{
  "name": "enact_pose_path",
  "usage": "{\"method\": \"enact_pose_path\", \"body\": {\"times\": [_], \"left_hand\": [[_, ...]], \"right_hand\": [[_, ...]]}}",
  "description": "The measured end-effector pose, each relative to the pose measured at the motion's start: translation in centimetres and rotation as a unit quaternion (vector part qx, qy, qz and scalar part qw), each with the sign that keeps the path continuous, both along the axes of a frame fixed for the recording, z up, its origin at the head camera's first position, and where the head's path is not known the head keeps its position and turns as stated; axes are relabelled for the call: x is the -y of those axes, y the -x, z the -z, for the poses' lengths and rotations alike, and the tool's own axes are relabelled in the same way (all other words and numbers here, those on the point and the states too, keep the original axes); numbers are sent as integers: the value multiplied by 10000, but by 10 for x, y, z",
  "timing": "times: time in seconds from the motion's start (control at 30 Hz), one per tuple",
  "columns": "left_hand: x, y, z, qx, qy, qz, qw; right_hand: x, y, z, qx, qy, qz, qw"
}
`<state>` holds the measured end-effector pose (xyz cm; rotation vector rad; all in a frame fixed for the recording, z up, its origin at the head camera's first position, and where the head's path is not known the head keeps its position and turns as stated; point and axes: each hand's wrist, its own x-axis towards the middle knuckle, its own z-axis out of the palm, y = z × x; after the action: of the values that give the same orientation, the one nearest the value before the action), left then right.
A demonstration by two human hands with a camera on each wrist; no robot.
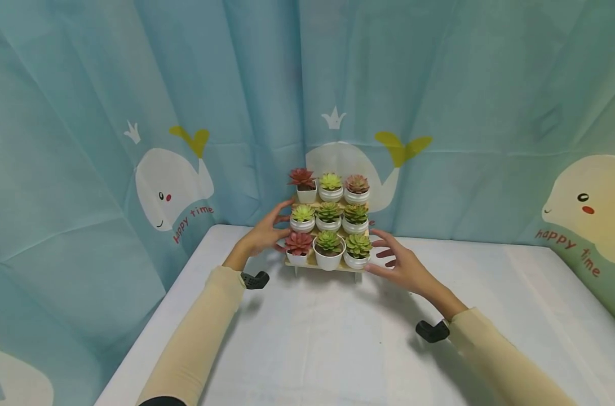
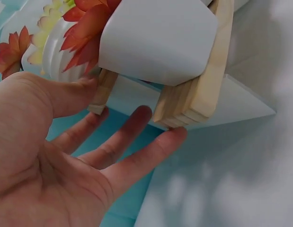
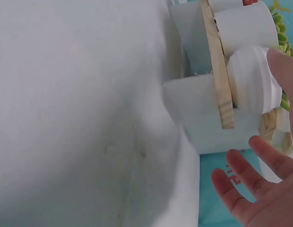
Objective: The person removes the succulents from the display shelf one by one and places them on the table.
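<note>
Cream sleeves (image 1: pixel 198 332) lay closest to us, stretched over the white worktop (image 1: pixel 327 338) towards the tiered wooden plant stand (image 2: pixel 210 90), which stood at the far side bearing nine potted succulents (image 1: pixel 329 212). Our left grip (image 1: pixel 264 231) was relaxed, fingertips at the slat ends; our right grip (image 1: pixel 406 268) was spread and unclenched, its thumb against or just beside the lower-right ribbed pot (image 3: pixel 253 78). We judged that a thumb nudge could topple that pot, and uneven pushing could twist the stand, spilling others. Behind, the whale-print curtain (image 1: pixel 266 84) limited room; black wrist cameras (image 1: pixel 255 280) projected from both wrists.
</note>
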<state>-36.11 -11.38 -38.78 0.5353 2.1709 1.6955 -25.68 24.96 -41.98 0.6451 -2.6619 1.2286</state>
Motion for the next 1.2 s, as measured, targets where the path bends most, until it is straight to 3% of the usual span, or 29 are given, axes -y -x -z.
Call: {"method": "enact_pose_path", "body": {"times": [0.47, 0.83, 1.2], "left_hand": [[3, 4, 8, -132, 0, 10, 9999], [3, 0, 10, -252, 7, -57, 9997], [7, 2, 11, -217, -42, 62, 9997]], "right_hand": [[13, 4, 4, 325, 486, 31, 9983], [19, 4, 5, 268, 313, 263, 9988], [20, 3, 6, 304, 338, 214, 9987]]}}
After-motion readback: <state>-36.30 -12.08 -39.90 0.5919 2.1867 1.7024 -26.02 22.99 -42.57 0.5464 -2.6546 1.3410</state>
